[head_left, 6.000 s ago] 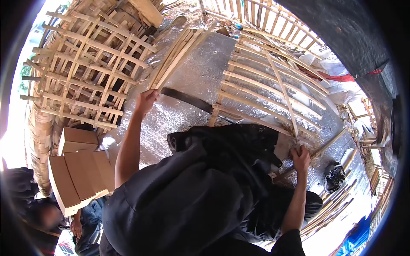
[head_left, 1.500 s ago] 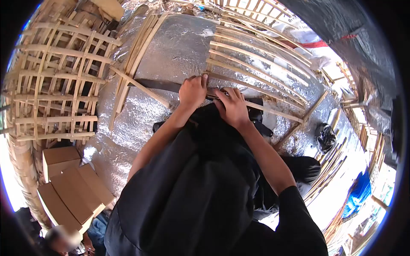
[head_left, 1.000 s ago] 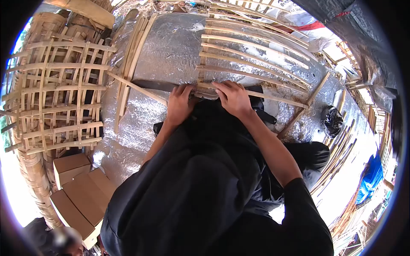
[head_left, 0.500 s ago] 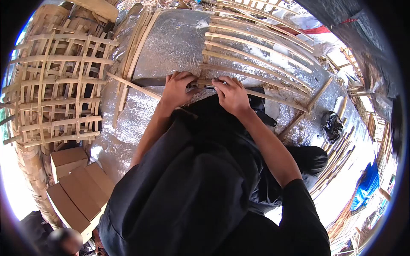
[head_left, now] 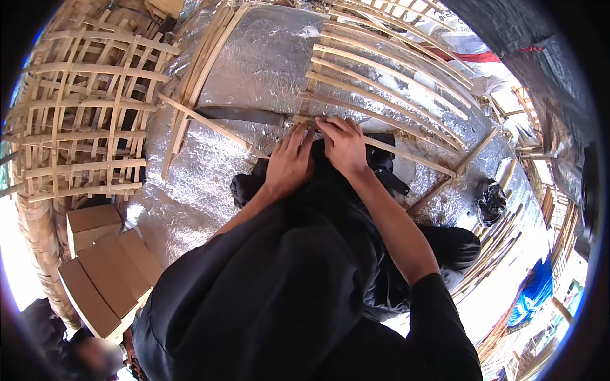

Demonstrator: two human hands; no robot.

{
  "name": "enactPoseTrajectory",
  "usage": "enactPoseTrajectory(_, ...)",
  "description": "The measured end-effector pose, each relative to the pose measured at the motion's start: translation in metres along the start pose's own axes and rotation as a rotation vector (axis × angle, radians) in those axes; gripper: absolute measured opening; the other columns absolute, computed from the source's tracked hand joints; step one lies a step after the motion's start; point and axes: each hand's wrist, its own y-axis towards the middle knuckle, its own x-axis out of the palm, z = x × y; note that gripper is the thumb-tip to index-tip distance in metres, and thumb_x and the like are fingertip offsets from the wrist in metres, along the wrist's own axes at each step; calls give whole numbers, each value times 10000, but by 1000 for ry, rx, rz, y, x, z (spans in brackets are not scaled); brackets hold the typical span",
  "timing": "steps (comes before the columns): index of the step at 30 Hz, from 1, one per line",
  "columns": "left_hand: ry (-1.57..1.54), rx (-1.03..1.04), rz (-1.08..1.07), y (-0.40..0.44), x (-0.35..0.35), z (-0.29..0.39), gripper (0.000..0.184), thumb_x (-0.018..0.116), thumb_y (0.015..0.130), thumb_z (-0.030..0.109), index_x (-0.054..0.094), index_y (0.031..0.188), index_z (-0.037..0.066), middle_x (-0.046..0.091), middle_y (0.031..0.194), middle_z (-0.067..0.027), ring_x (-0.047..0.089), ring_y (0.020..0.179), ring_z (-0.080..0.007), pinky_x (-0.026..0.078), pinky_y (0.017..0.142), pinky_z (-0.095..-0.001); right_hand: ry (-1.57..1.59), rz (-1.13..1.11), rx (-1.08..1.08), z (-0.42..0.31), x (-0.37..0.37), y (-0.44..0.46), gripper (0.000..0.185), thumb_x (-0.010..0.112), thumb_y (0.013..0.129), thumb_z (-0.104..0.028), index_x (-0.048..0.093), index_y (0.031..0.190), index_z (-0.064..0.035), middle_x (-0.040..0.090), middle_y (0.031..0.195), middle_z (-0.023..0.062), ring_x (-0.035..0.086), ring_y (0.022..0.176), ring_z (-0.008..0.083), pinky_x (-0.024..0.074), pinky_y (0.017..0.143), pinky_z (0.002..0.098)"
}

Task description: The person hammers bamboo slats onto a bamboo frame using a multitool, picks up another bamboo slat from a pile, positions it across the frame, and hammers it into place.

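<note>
My right hand (head_left: 346, 145) is closed at the near corner of a bamboo lattice, its fingers curled over the end of the lowest bamboo strip (head_left: 413, 155). Close beside it is my left hand (head_left: 290, 162), fingers pressed together and their tips at the same corner; what they pinch is hidden. Just beyond my left fingers lies a machete (head_left: 238, 114), its dark blade pointing left and its handle end close to my fingertips. Several parallel bamboo strips (head_left: 391, 86) of the lattice stretch away to the right, joined to a crosspiece (head_left: 476, 152).
Silvery sheeting (head_left: 248, 57) covers the floor. Loose bamboo strips (head_left: 206, 66) lie left of the lattice. A woven bamboo panel (head_left: 95, 105) stands far left, above cardboard boxes (head_left: 111, 276). A black plastic bundle (head_left: 491, 202) sits right. Part of another person (head_left: 47, 336) shows lower left.
My left hand has moved right and toward my body, away from the machete's handle, uncovering more of the machete. My right hand stays at the corner of the lattice.
</note>
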Motion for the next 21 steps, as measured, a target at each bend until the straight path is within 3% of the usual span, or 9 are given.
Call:
enactPoseTrajectory(1, 32, -25, -64, -5, 1, 5, 595, 667, 862, 143, 547, 1422, -16, 475, 1517, -193, 532, 1382, -360, 477, 1081, -497, 8, -3, 19, -1, 1, 1, 329, 702, 847, -47, 761, 1154, -147, 697, 1051, 30, 660, 912, 295, 536, 817, 438)
enactPoseTrajectory(10, 3, 17, -122, 3, 3, 17, 475, 520, 983, 98, 496, 1436, -46, 404, 1606, -252, 447, 1481, -396, 458, 1116, -520, 123, -75, 98, 1, -6, 11, 309, 696, 858, -59, 768, 1148, -136, 734, 1010, 77, 698, 916, 342, 567, 834, 451)
enactPoseTrajectory(17, 120, -62, -168, 10, 10, 25, 540, 494, 997, 154, 453, 1499, -40, 432, 1604, -211, 485, 1452, -355, 474, 1099, -480, 250, -141, 269, 3, -8, 10, 364, 701, 857, -81, 742, 1218, -90, 756, 1122, 171, 720, 1024, 383, 586, 897, 468)
enactPoseTrajectory(21, 209, -42, -195, 14, 5, 30, 573, 507, 981, 144, 446, 1525, -25, 467, 1567, -204, 528, 1402, -337, 502, 1056, -447, 170, -126, 221, 3, -17, 8, 361, 697, 867, -91, 730, 1227, -79, 756, 1105, 171, 712, 1045, 380, 573, 916, 465)
